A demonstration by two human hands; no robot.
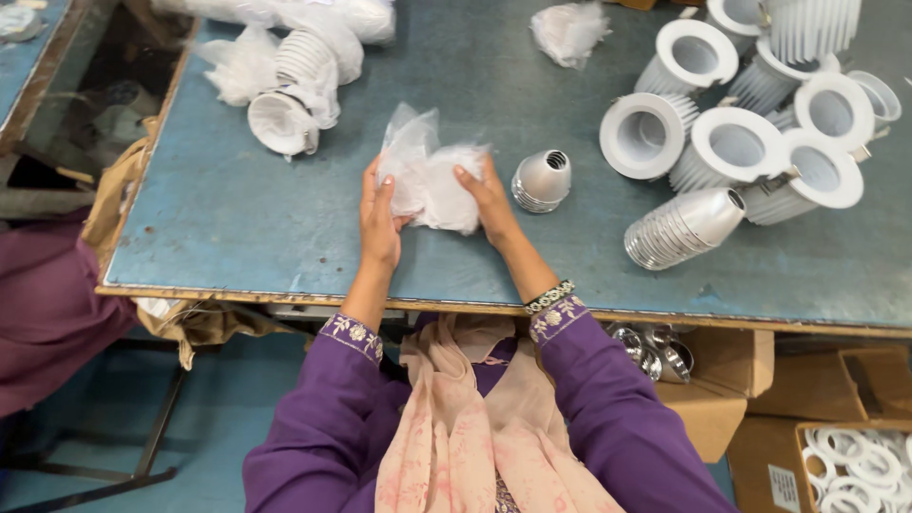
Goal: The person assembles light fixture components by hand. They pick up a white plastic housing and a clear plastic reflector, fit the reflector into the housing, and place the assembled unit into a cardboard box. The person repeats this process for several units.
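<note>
Both hands grip one crumpled clear plastic bag [429, 180] near the front edge of the blue-topped desk [237, 209]. The left hand [379, 217] is clamped on the bag's left side, fingers extended upward over the film. The right hand [487, 195] is clamped on the bag's right side, fingertips pressed into it. A small ribbed silver metal cone-shaped housing [542, 179] lies on the desk just beside the right hand. A cluster of white round finned lamp housings [750, 114] lies further right. A bagged white finned housing [294, 90] lies at upper left.
</note>
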